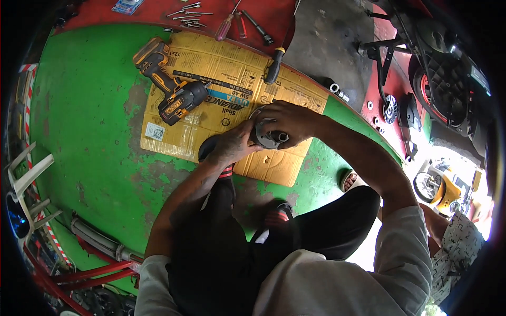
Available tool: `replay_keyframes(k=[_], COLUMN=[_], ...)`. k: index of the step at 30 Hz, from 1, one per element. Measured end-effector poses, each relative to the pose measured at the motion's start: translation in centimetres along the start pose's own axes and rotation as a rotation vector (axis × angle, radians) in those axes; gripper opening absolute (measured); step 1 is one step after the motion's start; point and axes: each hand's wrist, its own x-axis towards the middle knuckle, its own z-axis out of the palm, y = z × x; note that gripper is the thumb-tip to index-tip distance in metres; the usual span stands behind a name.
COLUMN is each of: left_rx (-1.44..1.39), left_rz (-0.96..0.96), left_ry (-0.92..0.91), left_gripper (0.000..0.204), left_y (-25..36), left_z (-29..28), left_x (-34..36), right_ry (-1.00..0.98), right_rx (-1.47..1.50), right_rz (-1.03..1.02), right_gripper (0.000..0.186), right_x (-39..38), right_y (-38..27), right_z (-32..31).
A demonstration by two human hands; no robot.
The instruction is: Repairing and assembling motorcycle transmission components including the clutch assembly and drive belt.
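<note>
Over a flattened yellow cardboard box [184, 138], both hands close round a circular metal part [265, 139] with a small round hub at one side; its exact kind is unclear. My left hand [234, 141] grips its left edge. From above and the right, my right hand [289, 120] wraps over it, hiding much of its top. A black and yellow cordless impact wrench [171, 87] lies on the cardboard to the left of my hands. Beyond them, a screwdriver [274, 66] with a black and yellow handle rests at the cardboard's far edge.
Several wrenches [191, 15], a purple-handled screwdriver [224, 27] and a socket extension [258, 27] lie on the red floor ahead. Sockets [336, 89] sit right of the cardboard. A partly dismantled scooter [448, 79] stands far right; another person's patterned sleeve [458, 242] shows lower right.
</note>
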Motion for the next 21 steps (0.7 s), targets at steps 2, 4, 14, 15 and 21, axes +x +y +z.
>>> replay_keyframes(k=[2, 4, 14, 15, 21], left_rx=[-0.092, -0.181, -0.238, -0.298, -0.125], left_rz=[-0.028, -0.060, -0.122, -0.137, -0.150], left_ry=[-0.020, -0.049, -0.053, -0.060, -0.192], left_gripper=[0.094, 0.100, 0.105, 0.106, 0.109], left_y=[-0.9, -1.7, -1.1, -0.8, -0.3], left_z=[0.5, 0.8, 1.0, 0.9, -1.1], left_x=[0.9, 1.5, 1.2, 1.3, 3.1], right_ry=[0.018, 0.076, 0.604, 0.700, 0.627], right_rx=[0.019, 0.091, 0.112, 0.101, 0.115], right_rz=[-0.029, -0.008, 0.335, 0.463, 0.349], right_gripper=[0.056, 0.037, 0.039, 0.040, 0.040], right_x=[0.6, 0.6, 0.1, 0.3, -0.8], right_y=[0.2, 0.4, -1.6, -2.4, -1.6], right_z=[0.7, 1.8, 8.7, 9.1, 6.8])
